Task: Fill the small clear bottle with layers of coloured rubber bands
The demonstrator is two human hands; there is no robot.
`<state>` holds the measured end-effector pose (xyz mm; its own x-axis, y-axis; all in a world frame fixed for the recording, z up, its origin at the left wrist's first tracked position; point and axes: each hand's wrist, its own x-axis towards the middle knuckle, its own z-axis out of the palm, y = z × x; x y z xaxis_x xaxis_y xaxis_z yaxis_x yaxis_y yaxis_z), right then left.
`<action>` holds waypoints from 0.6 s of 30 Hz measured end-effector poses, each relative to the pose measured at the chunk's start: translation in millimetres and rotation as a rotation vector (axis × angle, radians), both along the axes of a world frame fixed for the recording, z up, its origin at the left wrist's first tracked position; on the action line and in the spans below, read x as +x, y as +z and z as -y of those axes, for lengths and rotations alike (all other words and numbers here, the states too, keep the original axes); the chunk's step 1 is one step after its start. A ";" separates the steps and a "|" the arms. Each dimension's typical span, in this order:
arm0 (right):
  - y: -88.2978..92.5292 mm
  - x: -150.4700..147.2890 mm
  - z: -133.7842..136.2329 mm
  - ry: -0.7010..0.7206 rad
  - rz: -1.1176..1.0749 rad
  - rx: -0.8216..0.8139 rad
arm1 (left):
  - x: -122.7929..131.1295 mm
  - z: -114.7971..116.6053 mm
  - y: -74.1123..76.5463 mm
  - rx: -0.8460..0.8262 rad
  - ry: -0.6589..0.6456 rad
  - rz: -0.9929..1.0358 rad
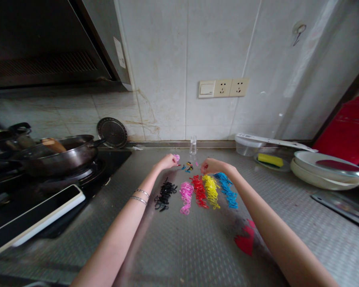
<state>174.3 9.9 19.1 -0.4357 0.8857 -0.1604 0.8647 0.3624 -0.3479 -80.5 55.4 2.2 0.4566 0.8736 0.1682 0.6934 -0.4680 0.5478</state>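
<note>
My left hand [168,162] is closed, fingertips together at the left of a small mixed cluster of rubber bands [189,167]. A pale pink clump [176,157] shows just behind its fingers; whether they touch it I cannot tell. My right hand [212,165] is also closed, to the right of the cluster, with its fingertips partly hidden. Nearer to me lie sorted strips of small rubber bands: black [166,194], pink [186,197], red [200,192], yellow [212,191] and blue [227,190]. A clear glass bottle [193,146] stands behind the cluster.
At left, a wok [60,153] sits on the stove, with a phone-like white-edged device [38,217] before it. To the right are a clear tub [247,146], a yellow sponge [270,160] on a dish, stacked white bowls [320,175] and a cleaver-like blade [341,205].
</note>
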 end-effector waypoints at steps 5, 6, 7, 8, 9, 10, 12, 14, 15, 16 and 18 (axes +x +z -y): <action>1.6 -3.5 1.5 -0.004 -0.009 0.072 | -1.0 -0.1 2.3 -0.093 -0.035 0.037; 2.2 -5.4 2.2 0.001 -0.021 0.113 | 0.0 0.1 3.4 -0.116 -0.064 0.067; 3.0 -7.9 3.0 0.003 -0.039 0.156 | 1.6 0.6 4.9 -0.139 -0.093 0.100; 3.9 -10.6 4.1 0.002 -0.066 0.194 | 3.6 1.4 6.8 -0.159 -0.117 0.129; 4.8 -13.7 5.4 0.000 -0.106 0.223 | 6.1 2.5 9.0 -0.177 -0.136 0.153; 5.9 -16.8 6.9 -0.001 -0.152 0.242 | 9.0 4.0 11.3 -0.193 -0.150 0.169; 8.0 -23.0 10.0 0.010 -0.245 0.262 | 15.2 7.6 15.9 -0.218 -0.166 0.182; 9.6 -28.0 12.6 0.031 -0.302 0.278 | 21.1 11.5 19.5 -0.236 -0.177 0.185; 10.2 -29.9 13.6 0.040 -0.314 0.285 | 23.7 13.2 20.7 -0.243 -0.181 0.187; 10.6 -31.4 14.3 0.049 -0.319 0.292 | 26.1 14.7 21.5 -0.247 -0.185 0.188; 10.9 -33.0 15.0 0.068 -0.322 0.305 | 29.8 16.8 22.1 -0.254 -0.198 0.190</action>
